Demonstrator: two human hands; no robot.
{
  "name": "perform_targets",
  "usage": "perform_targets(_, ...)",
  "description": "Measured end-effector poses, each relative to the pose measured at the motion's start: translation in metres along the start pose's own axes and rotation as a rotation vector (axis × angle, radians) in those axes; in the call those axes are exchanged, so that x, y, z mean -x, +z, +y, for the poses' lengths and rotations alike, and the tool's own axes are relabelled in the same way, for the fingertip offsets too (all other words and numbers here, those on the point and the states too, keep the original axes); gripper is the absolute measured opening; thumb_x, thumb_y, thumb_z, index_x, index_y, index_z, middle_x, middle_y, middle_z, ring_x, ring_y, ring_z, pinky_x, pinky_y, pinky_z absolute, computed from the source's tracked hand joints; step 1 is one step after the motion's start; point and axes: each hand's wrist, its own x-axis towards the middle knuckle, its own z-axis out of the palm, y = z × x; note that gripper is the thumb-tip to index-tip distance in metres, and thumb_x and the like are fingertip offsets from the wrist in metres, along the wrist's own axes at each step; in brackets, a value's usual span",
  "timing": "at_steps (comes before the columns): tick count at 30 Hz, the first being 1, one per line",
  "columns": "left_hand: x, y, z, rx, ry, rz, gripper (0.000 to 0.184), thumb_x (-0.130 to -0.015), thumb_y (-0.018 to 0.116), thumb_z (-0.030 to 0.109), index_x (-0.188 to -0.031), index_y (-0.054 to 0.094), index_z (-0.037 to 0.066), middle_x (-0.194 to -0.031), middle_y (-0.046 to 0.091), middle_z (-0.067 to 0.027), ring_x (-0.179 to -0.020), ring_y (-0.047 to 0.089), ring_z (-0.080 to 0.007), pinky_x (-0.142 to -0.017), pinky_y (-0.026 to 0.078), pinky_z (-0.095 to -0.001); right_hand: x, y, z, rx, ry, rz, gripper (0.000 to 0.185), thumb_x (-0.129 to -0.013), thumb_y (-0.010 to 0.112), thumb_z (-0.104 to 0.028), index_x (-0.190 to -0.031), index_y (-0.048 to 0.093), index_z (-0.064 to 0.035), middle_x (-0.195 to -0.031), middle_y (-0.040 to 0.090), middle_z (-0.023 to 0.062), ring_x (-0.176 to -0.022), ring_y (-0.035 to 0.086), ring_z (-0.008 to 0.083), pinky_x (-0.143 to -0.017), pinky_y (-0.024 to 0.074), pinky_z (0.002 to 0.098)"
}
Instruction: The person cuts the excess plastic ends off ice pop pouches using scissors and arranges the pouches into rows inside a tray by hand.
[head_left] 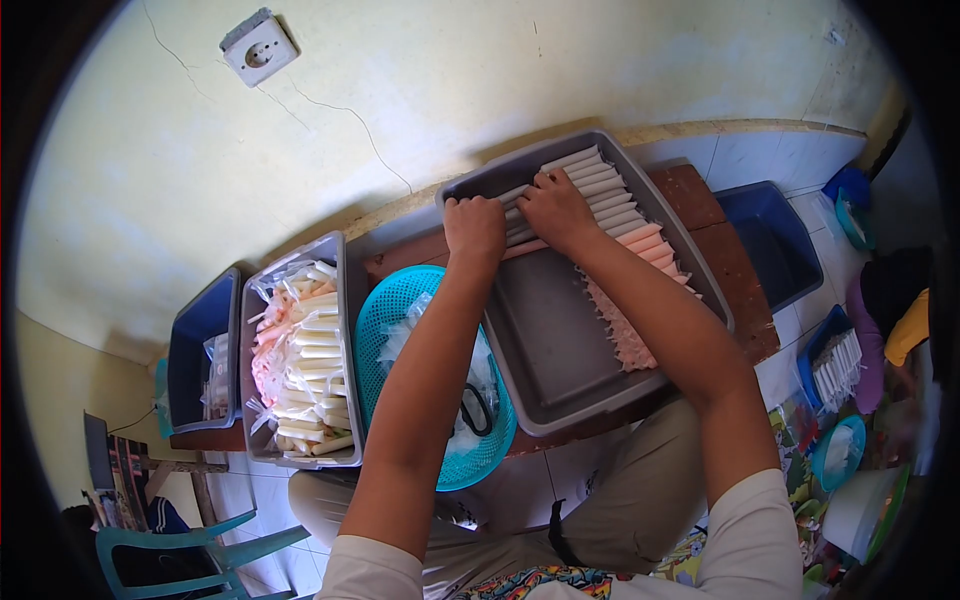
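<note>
Both hands are reaching into the far part of the big gray tray (545,340), where gray tubes (605,195) are lying side by side. The left hand (475,225) is curling its fingers inward at the tubes' left ends, and the right hand (555,212) is bending its fingers over the row; whether either is pinching a tube, I cannot tell. Pink tubes (645,240) are resting next to the gray ones, toward the tray's right side.

The gray tubes are probably handling as light, soft, filled sleeves (sagging a little if lifted by one end), with thin, slippery skins that a hard pinch could split. A gentle hold near both ends is likely suiting them best, keeping each one straight.

Left of the tray, a turquoise basket (385,295) is holding bags and a black-handled tool (480,410); beyond the basket, a box (350,345) is carrying pale tubes (320,350).
</note>
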Motion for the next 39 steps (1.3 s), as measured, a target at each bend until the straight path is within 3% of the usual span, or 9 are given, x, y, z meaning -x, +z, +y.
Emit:
perform_targets(7,-0.006,0.004,0.008,-0.037,-0.015,0.021,0.016,-0.092,0.066,0.012,-0.091,0.082,0.013,-0.097,0.08,-0.0102,-0.1,0.078,-0.028,-0.089,0.054,-0.0442,0.001,0.0,-0.002,0.007,0.02,-0.031,0.018,-0.092,0.064,-0.02,-0.087,0.08,-0.014,-0.093,0.077,0.0041,-0.105,0.068,0.0227,-0.101,0.0465,0.0431)
perform_targets(13,-0.006,0.004,0.007,-0.059,-0.039,0.023,0.016,-0.092,0.067,0.016,-0.096,0.083,0.015,-0.104,0.08,-0.0093,-0.11,0.072,-0.0257,-0.093,0.049,-0.042,0.003,-0.004,-0.004,0.004,0.049,-0.018,0.017,-0.091,0.064,-0.02,-0.09,0.079,-0.0121,-0.096,0.076,0.0059,-0.106,0.067,0.0242,-0.102,0.0469,0.0433)
perform_targets(15,-0.005,0.002,0.005,0.064,-0.07,0.131,0.016,-0.083,0.071,0.016,-0.096,0.08,0.011,-0.105,0.079,-0.011,-0.111,0.071,-0.0304,-0.096,0.052,-0.0451,0.002,-0.007,-0.005,0.003,0.075,-0.024,0.017,-0.091,0.064,-0.019,-0.09,0.079,-0.0117,-0.096,0.076,0.0061,-0.106,0.067,0.0245,-0.102,0.0471,0.043)
perform_targets(18,-0.001,-0.003,0.001,0.159,-0.107,0.192,0.019,-0.08,0.073,0.016,-0.097,0.079,0.01,-0.105,0.078,-0.011,-0.111,0.07,-0.0321,-0.1,0.051,-0.0471,0.004,-0.012,-0.004,0.004,0.085,0.029,0.016,-0.09,0.064,-0.019,-0.089,0.078,-0.0117,-0.095,0.074,0.0059,-0.105,0.066,0.0246,-0.1,0.0475,0.0425)
perform_targets(25,0.019,-0.017,-0.016,0.417,-0.104,0.385,0.018,-0.079,0.076,0.019,-0.095,0.077,0.009,-0.102,0.077,-0.012,-0.105,0.07,-0.0331,-0.1,0.053,-0.0456,0.001,-0.029,0.0,-0.026,0.06,0.139,0.014,-0.09,0.063,-0.019,-0.086,0.075,-0.0123,-0.09,0.072,0.0051,-0.101,0.065,0.0246,-0.097,0.0468,0.042)
perform_targets(28,0.03,-0.019,-0.033,0.53,0.027,0.413,0.022,-0.079,0.08,0.017,-0.099,0.079,0.008,-0.103,0.078,-0.0121,-0.103,0.072,-0.0334,-0.097,0.056,-0.0444,0.001,-0.036,-0.006,-0.041,0.043,0.141,0.014,-0.091,0.062,-0.019,-0.086,0.074,-0.0122,-0.09,0.071,0.0052,-0.1,0.065,0.0251,-0.097,0.0465,0.0426)
perform_targets(31,0.04,-0.031,-0.046,0.604,0.093,0.446,0.025,-0.08,0.083,0.014,-0.104,0.081,0.007,-0.103,0.079,-0.013,-0.099,0.074,-0.0319,-0.093,0.058,-0.0429,-0.001,-0.055,-0.011,-0.07,0.049,0.143,0.013,-0.09,0.063,-0.02,-0.087,0.073,-0.012,-0.09,0.071,0.0058,-0.099,0.065,0.0261,-0.097,0.0462,0.0435)
perform_targets(37,0.077,-0.071,-0.054,0.951,-0.017,0.401,0.024,-0.086,0.086,0.015,-0.109,0.082,0.008,-0.101,0.081,-0.0106,-0.097,0.076,-0.0175,-0.089,0.058,-0.0333,0.001,-0.089,-0.031,-0.338,0.102,0.248,0.012,-0.084,0.072,-0.021,-0.091,0.073,-0.0112,-0.089,0.072,0.0068,-0.095,0.066,0.0286,-0.092,0.0482,0.0449)
perform_targets(39,0.09,-0.088,-0.053,1.098,-0.141,0.301,0.027,-0.089,0.087,0.015,-0.113,0.08,0.004,-0.101,0.08,-0.0071,-0.097,0.073,-0.0129,-0.088,0.057,-0.0305,0.001,-0.102,-0.041,-0.426,0.121,0.273,0.014,-0.083,0.074,-0.02,-0.093,0.074,-0.011,-0.089,0.072,0.0068,-0.093,0.067,0.0296,-0.09,0.0493,0.0455)
